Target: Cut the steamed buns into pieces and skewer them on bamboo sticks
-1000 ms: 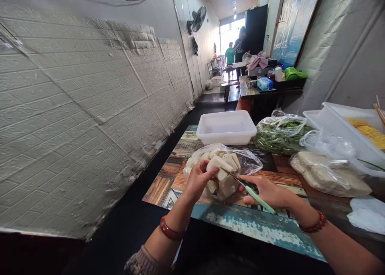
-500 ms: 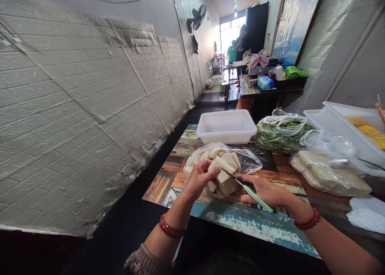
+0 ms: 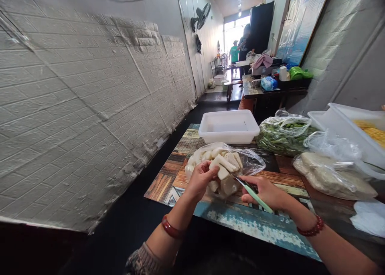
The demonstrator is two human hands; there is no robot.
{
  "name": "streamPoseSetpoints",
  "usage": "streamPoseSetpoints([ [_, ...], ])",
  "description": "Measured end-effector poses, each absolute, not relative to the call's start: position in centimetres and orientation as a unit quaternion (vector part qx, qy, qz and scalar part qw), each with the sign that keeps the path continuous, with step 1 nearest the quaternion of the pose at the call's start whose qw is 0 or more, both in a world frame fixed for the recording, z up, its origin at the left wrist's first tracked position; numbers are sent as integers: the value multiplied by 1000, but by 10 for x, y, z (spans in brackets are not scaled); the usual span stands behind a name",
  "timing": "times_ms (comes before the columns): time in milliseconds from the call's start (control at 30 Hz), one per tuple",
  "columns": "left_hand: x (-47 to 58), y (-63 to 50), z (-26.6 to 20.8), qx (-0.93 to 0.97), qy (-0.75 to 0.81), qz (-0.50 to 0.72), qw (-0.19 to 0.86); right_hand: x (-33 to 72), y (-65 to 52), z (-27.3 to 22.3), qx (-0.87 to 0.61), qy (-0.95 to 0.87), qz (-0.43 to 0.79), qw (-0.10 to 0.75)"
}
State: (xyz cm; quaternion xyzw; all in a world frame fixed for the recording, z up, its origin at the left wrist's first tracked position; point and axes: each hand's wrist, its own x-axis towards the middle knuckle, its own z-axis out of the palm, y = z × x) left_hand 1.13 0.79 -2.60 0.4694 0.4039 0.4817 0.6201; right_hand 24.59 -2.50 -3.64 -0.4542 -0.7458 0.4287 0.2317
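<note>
My left hand (image 3: 200,179) is closed on a pale, white block (image 3: 217,171), fingers and thumb at its near left side. My right hand (image 3: 264,191) grips the light-green handle of a small knife (image 3: 256,195). Its thin blade points up and to the left and lies in the block, where a dark slit shows along it. Beneath and behind the hands, a clear plastic bag (image 3: 254,162) lies open with several more white blocks (image 3: 233,160), some porous. The left fingertips are partly hidden.
Behind the bag stands a white plastic tub (image 3: 230,138). To the right are a bag of green vegetables (image 3: 284,136), a bag of pale slabs (image 3: 333,176), white tubs with yellow food (image 3: 373,131), and crumpled white tissue (image 3: 368,219). Two people (image 3: 234,52) stand far back.
The whole view has shifted slightly. The knife blade lies along a more visible slit in the block, and both hands keep nearly the same place and hold.
</note>
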Motion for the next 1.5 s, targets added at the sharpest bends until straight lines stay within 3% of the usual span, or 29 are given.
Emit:
streamPoseSetpoints([
  [333, 10, 12, -18, 540, 408, 435, 594, 243, -20, -40, -428, -764, 425, 228],
  [700, 9, 16, -31, 475, 413, 454, 630, 249, -20, -61, -423, -722, 454, 307],
  [1200, 11, 14, -21, 537, 408, 418, 609, 242, -21, -42, -460, -731, 447, 232],
  [1500, 12, 17, -20, 541, 411, 407, 610, 241, -16, -54, -430, -732, 443, 288],
])
